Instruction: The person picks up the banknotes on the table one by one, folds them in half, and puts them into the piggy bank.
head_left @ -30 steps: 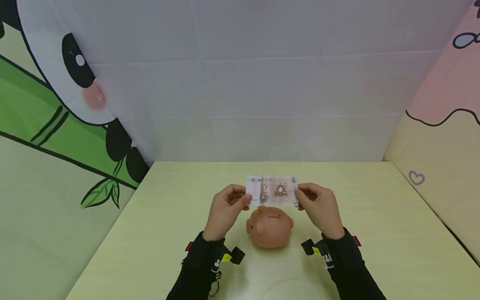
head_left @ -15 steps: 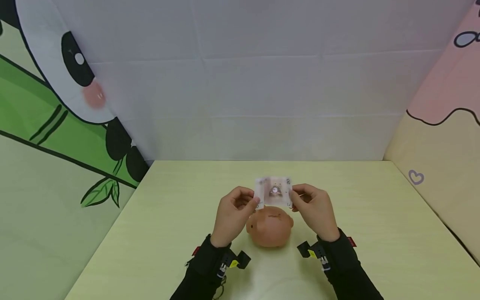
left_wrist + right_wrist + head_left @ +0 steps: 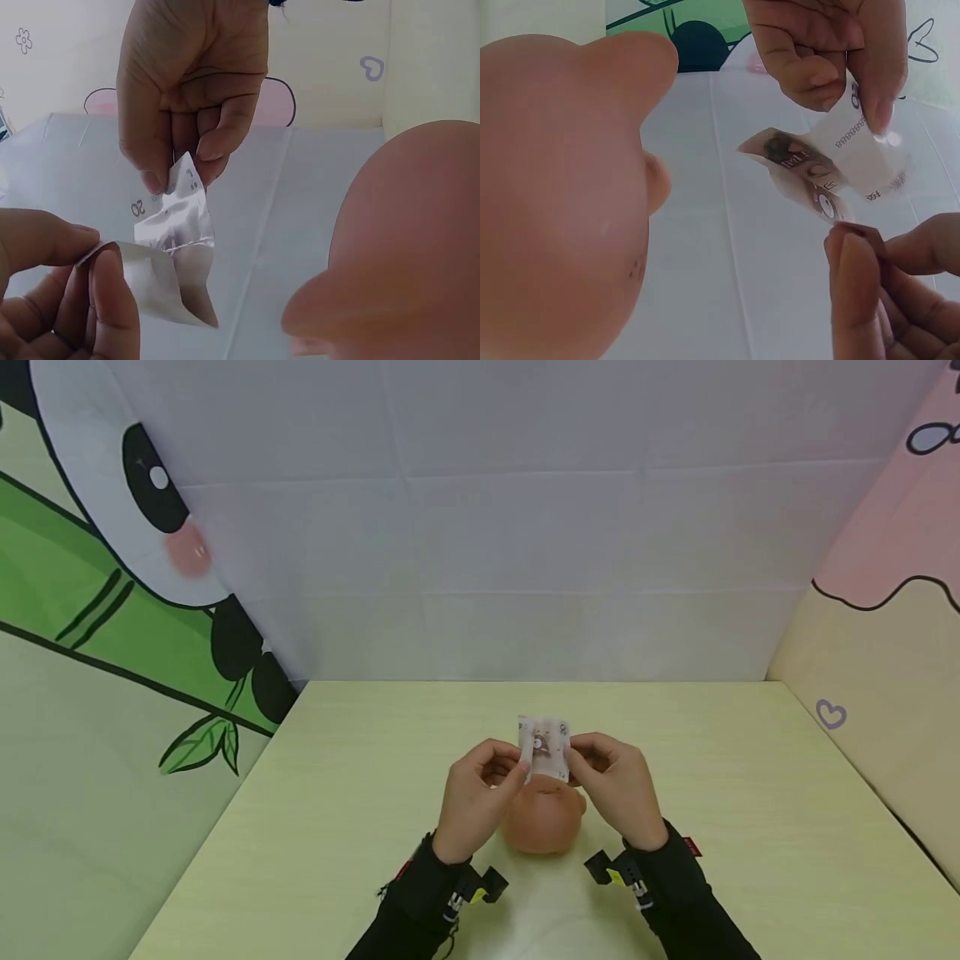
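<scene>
Between both hands is a printed banknote [image 3: 552,752], white and pinkish, marked with a 20. My left hand [image 3: 482,797] pinches its left end between thumb and fingers. The right end is pinched the same way by my right hand [image 3: 617,789]. In the left wrist view the banknote [image 3: 154,281] bends into a fold, with its two ends brought toward each other. Just below and in front of the hands, a pink piggy bank [image 3: 543,828] stands on the table, a dark line on its top. My left hand covers its face side in the head view.
The pale wooden table [image 3: 300,860] reaches a whitish cloth wall [image 3: 480,568] at the back. Printed cartoon panels flank it on the left [image 3: 90,735] and right [image 3: 877,660]. Small cameras [image 3: 480,887] sit on both wrists, with a thin cable by the left one.
My hands have moved closer together, the left to the right and the right to the left. The banknote has gone from flat and stretched out to folded. The piggy bank has stayed in place.
</scene>
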Demonstrator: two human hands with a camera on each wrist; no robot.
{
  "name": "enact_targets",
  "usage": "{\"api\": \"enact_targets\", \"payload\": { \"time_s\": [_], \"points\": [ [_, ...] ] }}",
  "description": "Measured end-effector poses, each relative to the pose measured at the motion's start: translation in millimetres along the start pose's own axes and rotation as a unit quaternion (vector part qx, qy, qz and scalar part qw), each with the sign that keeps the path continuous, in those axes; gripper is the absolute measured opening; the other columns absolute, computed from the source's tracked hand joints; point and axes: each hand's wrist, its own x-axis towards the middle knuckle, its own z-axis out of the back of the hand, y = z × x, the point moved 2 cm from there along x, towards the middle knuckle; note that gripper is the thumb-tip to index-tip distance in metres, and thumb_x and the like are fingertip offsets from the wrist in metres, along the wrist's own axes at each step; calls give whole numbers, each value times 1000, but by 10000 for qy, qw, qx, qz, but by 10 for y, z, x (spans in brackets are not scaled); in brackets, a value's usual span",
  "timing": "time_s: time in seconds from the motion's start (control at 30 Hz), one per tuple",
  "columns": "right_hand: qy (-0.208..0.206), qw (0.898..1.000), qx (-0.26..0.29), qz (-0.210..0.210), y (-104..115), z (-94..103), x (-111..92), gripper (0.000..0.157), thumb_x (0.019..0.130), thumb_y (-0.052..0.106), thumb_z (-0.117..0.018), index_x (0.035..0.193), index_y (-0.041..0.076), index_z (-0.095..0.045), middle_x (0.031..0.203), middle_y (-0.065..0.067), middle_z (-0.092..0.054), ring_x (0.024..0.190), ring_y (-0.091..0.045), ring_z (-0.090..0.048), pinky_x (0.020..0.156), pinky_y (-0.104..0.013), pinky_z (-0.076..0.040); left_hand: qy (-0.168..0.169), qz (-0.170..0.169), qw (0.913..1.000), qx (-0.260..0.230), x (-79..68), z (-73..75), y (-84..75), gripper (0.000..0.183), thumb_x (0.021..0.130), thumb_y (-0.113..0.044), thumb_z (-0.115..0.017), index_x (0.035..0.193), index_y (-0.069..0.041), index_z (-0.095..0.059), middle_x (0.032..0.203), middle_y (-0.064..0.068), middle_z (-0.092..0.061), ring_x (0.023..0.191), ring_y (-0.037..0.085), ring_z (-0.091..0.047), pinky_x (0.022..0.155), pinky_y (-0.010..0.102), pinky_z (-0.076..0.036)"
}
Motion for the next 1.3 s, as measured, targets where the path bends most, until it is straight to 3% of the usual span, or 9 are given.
{"api": "enact_targets", "payload": {
  "time_s": [0.2,0.47,1.3],
  "points": [
    [116,9997,166,96,6,-32,2,12,92,3,-66,101,-2,-72,83,-16,-70,65,-16,-67,61,-23,-57,33,-283,9996,64,-7,-46,1,10,91,-9,-69,100,-6,-68,90,10,-68,79,14,-63,70,22,-53],
    [292,9989,361,79,-9,-83,7,15,93,2,-64,105,-3,-70,87,-17,-71,69,-11,-69,64,-24,-58,-76,-770,9957,503,-10,-106,8,9,90,-7,-70,99,-4,-68,90,8,-67,77,17,-65,68,24,-55],
    [666,9947,709,342,-61,-109,48,18,94,5,-63,110,-4,-68,93,-19,-71,74,-11,-70,68,-28,-60,-50,-968,9936,576,28,-199,72,14,90,-11,-71,103,-6,-70,94,8,-67,82,19,-67,73,25,-58]
  ]
}}
